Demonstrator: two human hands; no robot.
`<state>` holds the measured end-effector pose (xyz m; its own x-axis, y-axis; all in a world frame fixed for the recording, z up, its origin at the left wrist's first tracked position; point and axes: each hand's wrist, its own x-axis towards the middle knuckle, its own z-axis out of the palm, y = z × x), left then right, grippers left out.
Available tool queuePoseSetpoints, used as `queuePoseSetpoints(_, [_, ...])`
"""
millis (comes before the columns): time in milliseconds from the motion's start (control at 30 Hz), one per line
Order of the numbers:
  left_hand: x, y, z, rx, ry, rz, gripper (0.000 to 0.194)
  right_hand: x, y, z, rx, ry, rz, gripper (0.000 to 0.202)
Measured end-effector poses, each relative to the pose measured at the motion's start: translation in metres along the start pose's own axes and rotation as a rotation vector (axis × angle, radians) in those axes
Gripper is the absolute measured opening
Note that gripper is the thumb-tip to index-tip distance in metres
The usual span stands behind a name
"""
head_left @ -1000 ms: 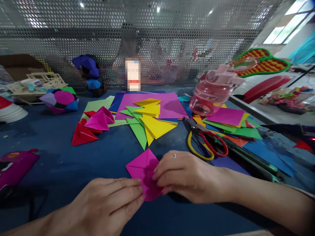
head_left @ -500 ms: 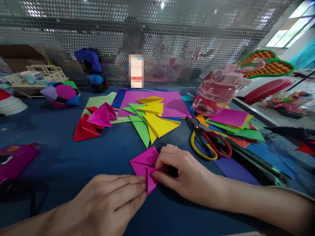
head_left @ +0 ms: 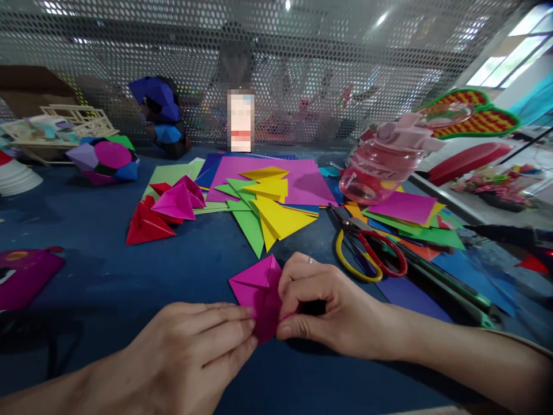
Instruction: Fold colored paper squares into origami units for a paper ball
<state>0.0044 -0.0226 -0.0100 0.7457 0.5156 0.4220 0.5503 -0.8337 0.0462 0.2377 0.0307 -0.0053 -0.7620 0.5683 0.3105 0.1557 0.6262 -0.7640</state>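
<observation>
A magenta sheet of origami paper (head_left: 259, 291) with folded creases lies flat on the dark blue table. Resting flat with fingers stretched out, my left hand (head_left: 203, 340) presses down the paper's lower left edge. At the right edge, my right hand (head_left: 315, 305) pinches a corner of the paper between thumb and index finger; the pinched bit is mostly hidden. Just beyond lie folded yellow paper pieces (head_left: 283, 219) and green pieces (head_left: 246, 222). Folded red pieces (head_left: 149, 225) and a magenta piece (head_left: 177, 202) are grouped to the left of those.
Scissors (head_left: 367, 248) with red and yellow handles and a green-edged cutter (head_left: 449, 282) lie to the right. Behind them stand a pink bottle (head_left: 380, 161) and a paper stack (head_left: 404, 207). A paper polyhedron (head_left: 106, 161) sits back left; a purple pouch (head_left: 28, 276) lies left.
My right hand has drawn slightly right, and the flap it pinches is opened back from the paper's middle. My left hand stays nearly in place. The view has shifted slightly.
</observation>
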Motion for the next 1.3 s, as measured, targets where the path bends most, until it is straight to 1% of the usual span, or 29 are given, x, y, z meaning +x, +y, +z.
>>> queuePoseSetpoints(100, [-0.003, 0.000, 0.002, -0.013, 0.018, 0.013, 0.035, -0.001, 0.001, -0.003, -0.042, -0.017, -0.010, 0.016])
queuePoseSetpoints(200, [-0.008, -0.002, 0.004, -0.048, 0.083, 0.049, 0.031, -0.002, 0.001, -0.003, -0.075, -0.032, -0.015, 0.018])
queuePoseSetpoints(300, [-0.010, -0.003, 0.003, -0.075, 0.136, 0.079, 0.029, -0.002, 0.001, 0.000, -0.179, 0.000, 0.044, 0.020])
queuePoseSetpoints(400, [-0.008, -0.003, 0.004, -0.074, 0.158, 0.079, 0.028, -0.002, 0.000, 0.006, -0.297, 0.019, 0.120, 0.023])
queuePoseSetpoints(533, [-0.004, -0.002, 0.006, -0.117, 0.203, 0.060, 0.030, 0.000, -0.003, 0.011, -0.346, 0.028, 0.177, 0.021])
queuePoseSetpoints(600, [-0.003, -0.002, 0.005, -0.123, 0.230, 0.043, 0.032, 0.001, -0.004, 0.012, -0.354, 0.033, 0.191, 0.021])
queuePoseSetpoints(667, [-0.001, -0.001, 0.001, -0.123, 0.202, 0.055, 0.032, 0.002, -0.005, 0.013, -0.365, 0.037, 0.206, 0.022])
queuePoseSetpoints(767, [0.002, -0.001, -0.006, -0.139, 0.093, 0.073, 0.031, 0.002, -0.006, 0.015, -0.376, 0.040, 0.215, 0.024])
queuePoseSetpoints(800, [0.002, -0.002, -0.007, -0.145, 0.110, 0.050, 0.032, 0.002, -0.006, 0.015, -0.377, 0.041, 0.217, 0.024])
queuePoseSetpoints(867, [0.001, -0.002, -0.007, -0.178, 0.181, 0.057, 0.031, 0.001, -0.006, 0.015, -0.380, 0.040, 0.221, 0.024])
queuePoseSetpoints(933, [-0.001, -0.002, -0.004, -0.188, 0.196, 0.035, 0.033, 0.001, -0.006, 0.015, -0.383, 0.039, 0.229, 0.025])
queuePoseSetpoints(1000, [-0.004, -0.003, -0.001, -0.168, 0.160, -0.003, 0.034, 0.000, -0.006, 0.015, -0.387, 0.038, 0.238, 0.026])
queuePoseSetpoints(1067, [-0.005, -0.003, 0.002, -0.157, 0.138, -0.006, 0.032, 0.000, -0.006, 0.014, -0.400, 0.037, 0.250, 0.024])
queuePoseSetpoints(1200, [-0.003, -0.004, 0.003, -0.153, 0.087, 0.056, 0.033, 0.000, -0.008, 0.014, -0.440, 0.032, 0.273, 0.022])
queuePoseSetpoints(1300, [0.000, -0.004, 0.000, -0.124, -0.004, 0.068, 0.033, 0.001, -0.009, 0.014, -0.456, 0.023, 0.289, 0.022])
